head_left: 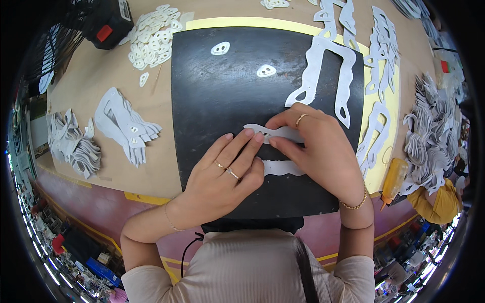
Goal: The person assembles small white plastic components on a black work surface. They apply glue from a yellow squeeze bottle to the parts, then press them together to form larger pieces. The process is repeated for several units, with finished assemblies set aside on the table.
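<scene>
A grey-white U-shaped fabric-like piece (284, 167) with wavy edges lies on the black board (222, 91), partly covered by my hands. My left hand (222, 169) lies palm down over it, its outstretched fingertips pressing at the piece's far left end beside a small slotted oval patch (266, 137). With thumb and forefinger, my right hand (316, 146) pinches the same end from the right; the exact contact is partly hidden. Another U-shaped piece (314, 65) rests at the board's upper right. Two loose oval patches, one (220, 48) farther left and one (266, 70) nearer, lie on the board.
A heap of oval patches (151, 43) sits at the far left, near a black device with a red button (104, 33). Stacked pieces (124, 121) lie left, with bundles (429, 136) at right. A yellow glue bottle (395, 178) stands near the right table edge.
</scene>
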Demonstrator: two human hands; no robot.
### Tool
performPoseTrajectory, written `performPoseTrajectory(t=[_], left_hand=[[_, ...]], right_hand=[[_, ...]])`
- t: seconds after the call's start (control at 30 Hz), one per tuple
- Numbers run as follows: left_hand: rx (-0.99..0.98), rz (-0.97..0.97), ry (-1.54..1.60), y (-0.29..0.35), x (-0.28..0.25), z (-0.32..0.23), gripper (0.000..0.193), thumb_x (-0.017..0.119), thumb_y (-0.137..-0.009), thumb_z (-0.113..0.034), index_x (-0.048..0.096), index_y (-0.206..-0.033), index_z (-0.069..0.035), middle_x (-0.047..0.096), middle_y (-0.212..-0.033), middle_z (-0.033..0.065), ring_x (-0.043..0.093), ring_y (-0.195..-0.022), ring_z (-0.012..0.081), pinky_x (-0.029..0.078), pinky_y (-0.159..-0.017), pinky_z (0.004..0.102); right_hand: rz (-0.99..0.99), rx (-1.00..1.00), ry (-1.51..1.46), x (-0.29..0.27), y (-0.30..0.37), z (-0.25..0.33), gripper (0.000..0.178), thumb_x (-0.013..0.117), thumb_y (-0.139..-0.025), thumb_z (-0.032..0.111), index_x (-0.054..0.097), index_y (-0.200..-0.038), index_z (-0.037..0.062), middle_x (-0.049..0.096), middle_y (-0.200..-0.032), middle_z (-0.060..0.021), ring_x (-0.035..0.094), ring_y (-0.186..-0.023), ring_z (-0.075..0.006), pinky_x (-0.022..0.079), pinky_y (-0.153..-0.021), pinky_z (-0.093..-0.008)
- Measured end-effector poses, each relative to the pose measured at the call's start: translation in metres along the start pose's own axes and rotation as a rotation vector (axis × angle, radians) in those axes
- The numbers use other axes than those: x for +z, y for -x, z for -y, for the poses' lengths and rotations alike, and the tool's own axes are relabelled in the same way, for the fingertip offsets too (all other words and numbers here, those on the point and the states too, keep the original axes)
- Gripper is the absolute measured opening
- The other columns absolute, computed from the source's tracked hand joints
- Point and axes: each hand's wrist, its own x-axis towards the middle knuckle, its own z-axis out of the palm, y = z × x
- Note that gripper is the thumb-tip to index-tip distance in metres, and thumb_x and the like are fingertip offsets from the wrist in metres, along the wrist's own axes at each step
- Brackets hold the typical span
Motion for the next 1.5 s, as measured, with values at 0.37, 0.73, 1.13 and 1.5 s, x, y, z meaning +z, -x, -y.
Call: performPoseTrajectory(t=[0.37, 0.73, 1.13, 1.5], left_hand=[[-0.041, 0.000, -0.035, -0.001, -0.002, -0.007, 0.015, 0.068, -0.083, -0.011, 0.061, -0.096, -0.008, 0.059, -0.138, 0.0156, 0.060, -0.126, 0.0340, 0.045, -0.104, 0.0480], [-0.008, -0.009, -0.143, -0.006, -0.001, -0.009, 0.011, 0.064, -0.085, -0.016, 0.057, -0.088, -0.009, 0.065, -0.123, 0.0175, 0.060, -0.123, 0.0328, 0.049, -0.100, 0.0468], [-0.014, 0.018, -0.156, -0.003, 0.001, -0.013, 0.013, 0.064, -0.085, -0.017, 0.057, -0.092, -0.009, 0.063, -0.125, 0.0174, 0.057, -0.126, 0.0349, 0.048, -0.101, 0.0487], [-0.010, 0.093, -0.257, -0.004, 0.000, -0.017, 0.011, 0.066, -0.086, -0.017, 0.058, -0.092, -0.013, 0.060, -0.134, 0.0130, 0.057, -0.129, 0.0338, 0.045, -0.104, 0.0495]], right_hand=[[0.005, 0.027, -0.037, -0.003, -0.001, -0.001, 0.017, 0.076, -0.081, 0.004, 0.071, -0.097, 0.0019, 0.068, -0.090, -0.0108, 0.066, -0.074, -0.0272, 0.050, -0.063, -0.0333], [-0.015, -0.044, 0.109, -0.005, -0.001, 0.006, 0.019, 0.077, -0.077, 0.004, 0.069, -0.094, 0.0024, 0.066, -0.088, -0.0102, 0.064, -0.084, -0.0317, 0.050, -0.071, -0.0378], [-0.003, 0.034, 0.043, -0.004, -0.004, 0.000, 0.020, 0.079, -0.079, 0.005, 0.070, -0.096, 0.0015, 0.065, -0.087, -0.0106, 0.063, -0.073, -0.0255, 0.048, -0.062, -0.0337], [0.008, 0.043, 0.042, -0.003, -0.005, 0.001, 0.018, 0.078, -0.080, 0.005, 0.069, -0.095, 0.0013, 0.064, -0.088, -0.0102, 0.063, -0.073, -0.0258, 0.048, -0.059, -0.0344]])
